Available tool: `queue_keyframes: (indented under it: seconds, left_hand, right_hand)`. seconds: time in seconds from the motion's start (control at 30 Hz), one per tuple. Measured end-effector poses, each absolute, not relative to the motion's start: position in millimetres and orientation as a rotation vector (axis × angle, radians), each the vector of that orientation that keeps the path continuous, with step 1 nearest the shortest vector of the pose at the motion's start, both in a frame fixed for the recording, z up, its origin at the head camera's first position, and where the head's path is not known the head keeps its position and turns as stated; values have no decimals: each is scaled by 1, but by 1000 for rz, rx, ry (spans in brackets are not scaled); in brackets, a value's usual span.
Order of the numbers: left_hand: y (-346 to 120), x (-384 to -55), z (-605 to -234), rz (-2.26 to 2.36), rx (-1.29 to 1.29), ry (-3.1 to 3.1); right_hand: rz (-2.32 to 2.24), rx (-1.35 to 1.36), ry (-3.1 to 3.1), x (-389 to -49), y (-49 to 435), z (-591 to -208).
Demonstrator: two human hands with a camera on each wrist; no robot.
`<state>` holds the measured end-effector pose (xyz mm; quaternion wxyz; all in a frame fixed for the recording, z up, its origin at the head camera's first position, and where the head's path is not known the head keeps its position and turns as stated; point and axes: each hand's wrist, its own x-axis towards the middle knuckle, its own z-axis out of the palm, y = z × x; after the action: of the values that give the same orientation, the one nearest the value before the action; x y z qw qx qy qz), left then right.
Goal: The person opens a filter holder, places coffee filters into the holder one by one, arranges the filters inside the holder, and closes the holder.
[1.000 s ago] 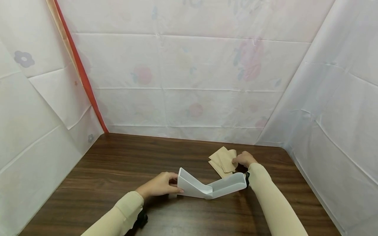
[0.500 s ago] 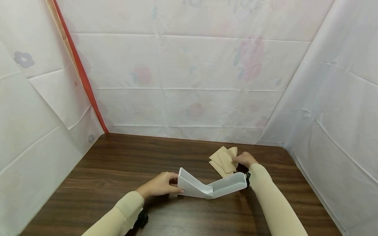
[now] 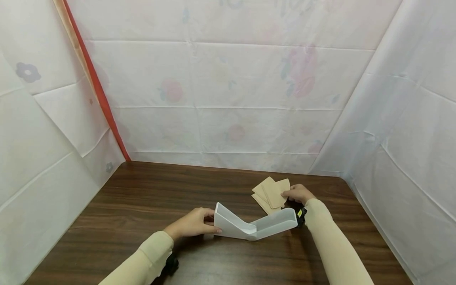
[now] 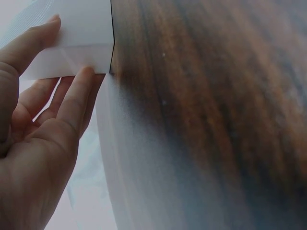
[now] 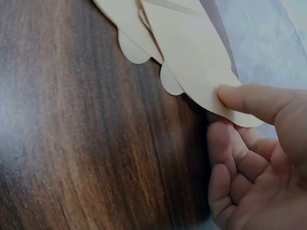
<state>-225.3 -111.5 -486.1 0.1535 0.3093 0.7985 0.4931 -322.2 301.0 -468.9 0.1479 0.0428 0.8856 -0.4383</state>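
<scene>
Head view, backdrop sheet [image 3: 228,130]: white, folded in creases, with faint fruit and flower prints; pale lettering at the upper edge is cut off and cannot be read
Head view, left hand [image 3: 194,222]: pinching the left end of the white holder [image 3: 253,232], thumb on its near side
Head view, white holder: on the counter [image 3: 160,190], between the two hands, two troughs meeting at a low bend
Head view, right hand [image 3: 298,193]: pinching the right end of the uppermost of the tan paper pieces [image 3: 273,194], which lie overlapping on the counter behind the holder's right trough
Head view, black wrist device [image 3: 301,217]: at the right wrist, bearing a yellow mark [image 3: 300,212] too small to read
Head view, change over the last second: right hand shifted slightly rightward; the pinched end, bent at first, now reaches farther out and looks flatter; the yellow mark has come into sight; left hand and holder unchanged
Left wrist view, white holder: plain faces; thumb on the broad one, a fingertip on the narrow one, other fingers partly hidden
Right wrist view, tan paper pieces: plain, round-ended, thumb on top, fingers curled below, the edge between them
</scene>
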Motion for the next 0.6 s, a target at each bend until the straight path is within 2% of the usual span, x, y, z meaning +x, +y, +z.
queue_keyframes:
  seconds: [0.6]
  left_hand:
    - [-112, -227, -488, 1400, 887, 2308]
  right_hand:
    - [-1346, 96, 2463, -321, 313, -468]
